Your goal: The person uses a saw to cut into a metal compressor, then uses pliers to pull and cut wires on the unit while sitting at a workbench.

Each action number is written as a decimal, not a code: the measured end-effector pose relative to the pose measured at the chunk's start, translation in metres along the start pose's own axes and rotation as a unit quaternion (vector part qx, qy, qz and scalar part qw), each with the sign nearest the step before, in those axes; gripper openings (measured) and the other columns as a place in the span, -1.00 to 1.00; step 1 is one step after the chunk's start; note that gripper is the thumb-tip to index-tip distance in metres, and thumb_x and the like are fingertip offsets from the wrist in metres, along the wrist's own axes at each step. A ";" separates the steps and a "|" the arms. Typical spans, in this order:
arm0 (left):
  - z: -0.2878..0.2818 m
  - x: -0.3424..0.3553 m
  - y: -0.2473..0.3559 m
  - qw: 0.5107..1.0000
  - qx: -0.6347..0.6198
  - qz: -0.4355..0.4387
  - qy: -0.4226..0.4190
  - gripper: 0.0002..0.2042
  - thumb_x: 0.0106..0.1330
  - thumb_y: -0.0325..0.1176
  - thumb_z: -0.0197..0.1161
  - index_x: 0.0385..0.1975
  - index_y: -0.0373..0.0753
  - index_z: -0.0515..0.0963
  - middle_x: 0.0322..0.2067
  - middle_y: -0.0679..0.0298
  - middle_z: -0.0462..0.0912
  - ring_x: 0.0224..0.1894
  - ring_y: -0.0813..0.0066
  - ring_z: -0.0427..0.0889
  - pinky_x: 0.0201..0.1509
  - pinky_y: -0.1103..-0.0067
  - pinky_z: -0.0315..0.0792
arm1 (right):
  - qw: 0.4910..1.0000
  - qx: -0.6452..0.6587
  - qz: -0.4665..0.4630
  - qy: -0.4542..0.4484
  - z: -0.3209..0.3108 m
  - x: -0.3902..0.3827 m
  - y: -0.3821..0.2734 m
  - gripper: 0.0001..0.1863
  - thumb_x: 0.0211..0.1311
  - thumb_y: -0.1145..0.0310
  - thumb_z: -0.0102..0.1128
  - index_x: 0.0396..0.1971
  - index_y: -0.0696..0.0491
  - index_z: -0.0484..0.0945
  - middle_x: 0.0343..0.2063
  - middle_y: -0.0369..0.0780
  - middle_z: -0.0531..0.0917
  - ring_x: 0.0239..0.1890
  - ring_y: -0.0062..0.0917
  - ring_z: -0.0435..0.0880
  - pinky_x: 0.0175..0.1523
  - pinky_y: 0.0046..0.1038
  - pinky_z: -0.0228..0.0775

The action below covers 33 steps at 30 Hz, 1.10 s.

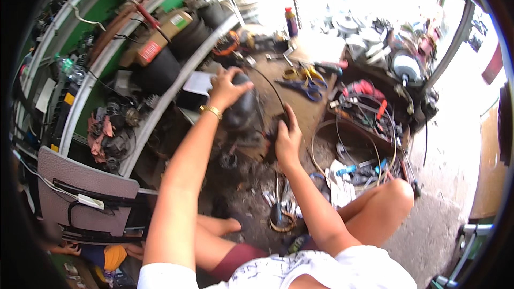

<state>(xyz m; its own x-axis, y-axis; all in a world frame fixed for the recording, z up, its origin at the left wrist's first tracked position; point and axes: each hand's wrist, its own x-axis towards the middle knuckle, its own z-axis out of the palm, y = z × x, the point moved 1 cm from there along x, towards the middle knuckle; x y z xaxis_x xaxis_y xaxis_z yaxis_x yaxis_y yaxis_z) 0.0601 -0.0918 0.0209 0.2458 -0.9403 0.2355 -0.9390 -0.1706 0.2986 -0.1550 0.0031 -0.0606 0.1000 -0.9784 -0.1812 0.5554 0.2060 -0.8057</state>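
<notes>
The left hand (pixel 226 91) rests half-open fingers over the far end of a dark rounded body (pixel 239 115), just below them, its long axis pointing away from the person; the right hand (pixel 288 143), farther off, grips a dark piece (pixel 275 124).

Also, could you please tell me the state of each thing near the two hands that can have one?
Dark rounded object: partly covered.
Left hand: fingers spread over that object.
Right hand: fingers partly bent; what they hold is unclear.
Black cable: bent in an arc.
Red-capped bottle: upright, cap on.
Blue-handled scissors: lying down; open or closed, unclear.
Gold-coloured band: worn on the left wrist.
</notes>
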 end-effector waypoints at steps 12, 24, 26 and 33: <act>0.002 0.001 0.016 0.999 0.005 -0.028 -0.021 -0.45 -0.05 0.19 0.43 -0.05 0.12 0.58 0.07 0.20 0.38 0.19 -0.06 0.36 0.15 -0.02 0.35 | 0.998 0.006 -0.049 0.049 0.026 0.035 0.023 -0.49 0.43 0.46 -0.18 0.36 -0.04 0.22 -0.46 -0.17 0.58 -0.66 -0.55 0.52 -0.61 -0.49 0.39; -0.004 -0.010 0.003 0.996 0.005 -0.081 -0.023 -0.43 -0.04 0.21 0.43 -0.01 0.12 0.59 0.10 0.18 0.36 0.26 -0.07 0.30 0.18 -0.08 0.29 | 0.997 -0.032 -0.059 0.031 0.011 -0.016 0.044 -0.45 0.41 0.49 -0.18 0.39 -0.07 0.16 -0.26 -0.11 0.60 -0.60 -0.53 0.54 -0.60 -0.50 0.40; -0.005 -0.016 -0.007 0.996 0.009 -0.089 -0.007 -0.42 -0.05 0.21 0.43 -0.01 0.12 0.58 0.10 0.18 0.37 0.26 -0.07 0.30 0.17 -0.09 0.29 | 1.000 0.003 0.013 0.017 -0.011 -0.065 0.039 -0.41 0.41 0.49 -0.23 0.42 -0.16 0.09 -0.45 -0.06 0.62 -0.69 -0.52 0.50 -0.64 -0.50 0.37; 0.002 -0.009 0.016 0.991 0.002 -0.136 0.010 -0.36 -0.08 0.24 0.42 0.03 0.10 0.57 0.20 0.18 0.36 0.27 -0.11 0.32 0.17 -0.16 0.26 | 0.999 0.009 -0.024 0.037 0.029 -0.008 0.027 -0.45 0.40 0.52 -0.19 0.38 -0.07 0.18 -0.45 -0.15 0.58 -0.66 -0.55 0.53 -0.61 -0.51 0.41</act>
<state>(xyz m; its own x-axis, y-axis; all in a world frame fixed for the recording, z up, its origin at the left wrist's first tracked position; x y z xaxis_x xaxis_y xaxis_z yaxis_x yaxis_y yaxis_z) 0.0422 -0.0868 0.0221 0.4945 -0.8535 0.1647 -0.8384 -0.4184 0.3492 -0.1167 0.0156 -0.0643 0.0125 -0.9829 -0.1840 0.5733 0.1578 -0.8040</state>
